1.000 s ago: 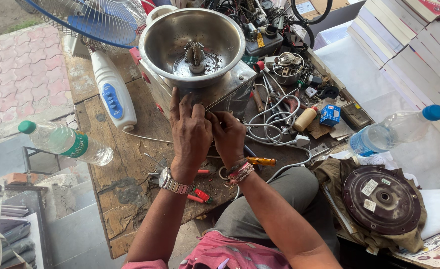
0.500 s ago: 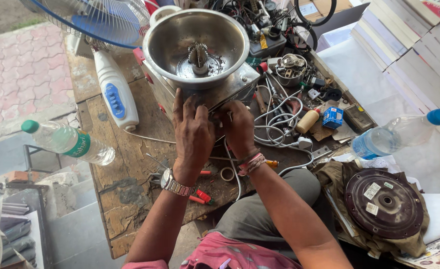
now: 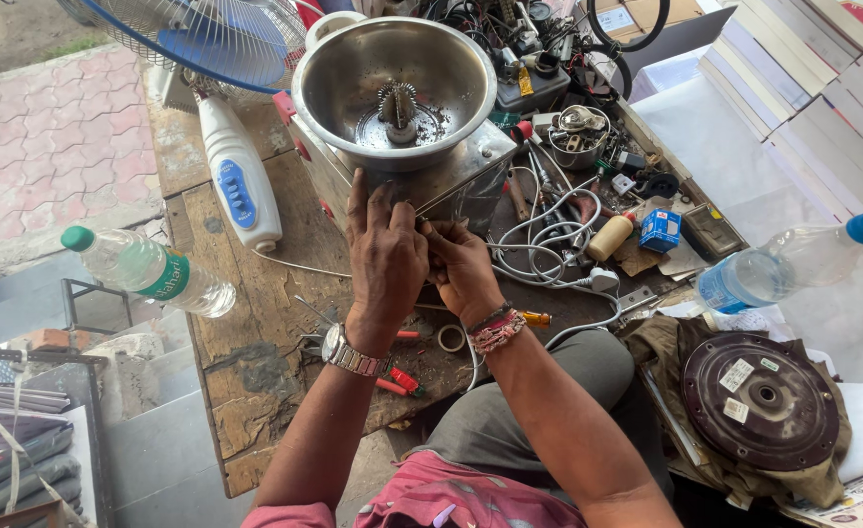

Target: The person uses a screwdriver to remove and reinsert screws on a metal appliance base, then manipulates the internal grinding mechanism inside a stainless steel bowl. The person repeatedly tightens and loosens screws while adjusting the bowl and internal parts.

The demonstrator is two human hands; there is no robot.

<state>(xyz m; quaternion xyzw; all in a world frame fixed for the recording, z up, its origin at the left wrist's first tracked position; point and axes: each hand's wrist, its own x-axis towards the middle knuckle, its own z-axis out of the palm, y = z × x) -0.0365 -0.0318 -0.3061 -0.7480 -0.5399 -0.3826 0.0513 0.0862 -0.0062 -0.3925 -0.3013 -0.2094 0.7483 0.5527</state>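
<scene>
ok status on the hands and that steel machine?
Both hands, left hand and right hand, together at the front of the steel machine, pinching something small, hidden. White cable trails beside them. Nothing blocking.

Small blue box (image 3: 659, 230) beside green-labelled bottle (image 3: 148, 271).

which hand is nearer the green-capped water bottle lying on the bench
Left. The left hand, with the wristwatch, is at the front of the steel machine, on the side toward the green-capped bottle. The right hand is just beyond it, farther from the bottle.
</scene>
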